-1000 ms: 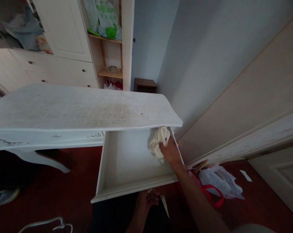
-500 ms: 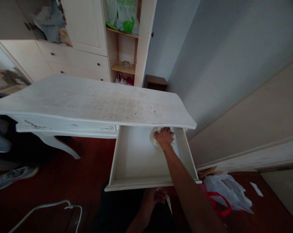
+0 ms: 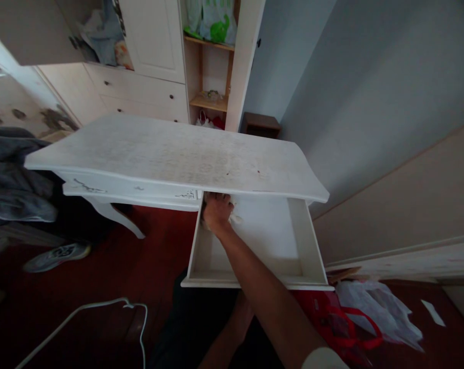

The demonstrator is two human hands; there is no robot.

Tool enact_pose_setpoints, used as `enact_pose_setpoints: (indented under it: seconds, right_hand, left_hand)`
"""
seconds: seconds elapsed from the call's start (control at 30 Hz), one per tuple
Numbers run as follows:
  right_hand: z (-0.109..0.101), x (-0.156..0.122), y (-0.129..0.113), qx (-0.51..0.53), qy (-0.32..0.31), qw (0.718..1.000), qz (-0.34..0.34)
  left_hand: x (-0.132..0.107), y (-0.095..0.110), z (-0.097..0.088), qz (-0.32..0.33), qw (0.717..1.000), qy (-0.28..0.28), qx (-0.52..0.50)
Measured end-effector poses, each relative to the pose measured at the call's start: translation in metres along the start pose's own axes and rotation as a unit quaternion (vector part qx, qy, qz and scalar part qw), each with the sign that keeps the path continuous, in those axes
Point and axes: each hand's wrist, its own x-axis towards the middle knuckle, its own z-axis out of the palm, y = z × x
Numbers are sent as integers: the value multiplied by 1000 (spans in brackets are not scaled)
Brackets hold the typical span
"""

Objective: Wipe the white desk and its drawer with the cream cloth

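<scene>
A white drawer [image 3: 304, 241] stands pulled out from under the white table [image 3: 170, 159]. My right hand [image 3: 215, 211] reaches deep into the drawer's far left corner, its fingers closed on a white cloth [image 3: 234, 219] that mostly hides beneath the hand. Only a small edge of the cloth shows. My left forearm [image 3: 232, 338] hangs low below the drawer front; the hand itself is hidden behind my right arm.
A white and red plastic bag [image 3: 370, 312] lies on the dark red floor at the right. A white wire hanger [image 3: 132, 307] lies at the lower left, with a shoe [image 3: 57, 255] and grey clothing [image 3: 13, 179] beyond. A cupboard with shelves stands at the back.
My right hand has slid with the cloth from the drawer's right back corner across to its left back corner. My left hand has dropped out of sight behind the right arm.
</scene>
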Motion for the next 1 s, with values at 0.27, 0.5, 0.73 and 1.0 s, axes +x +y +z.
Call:
enact_pose_setpoints:
  seconds: [0.27,0.5,0.73,1.0]
  right_hand:
    - [-21,-18,38,-38,-93,976,-193]
    - [-27,-69,53,-77,-248,885,-386]
    - [-29,-71,48,-95,-326,806,-484]
    - [-40,-62,51,-118,-362,770,-512]
  left_hand:
    - [3,1,12,53,998,-27,26]
    - [3,0,12,91,995,-21,27]
    - [0,4,17,104,994,-13,40]
    - [4,-1,13,88,995,25,30]
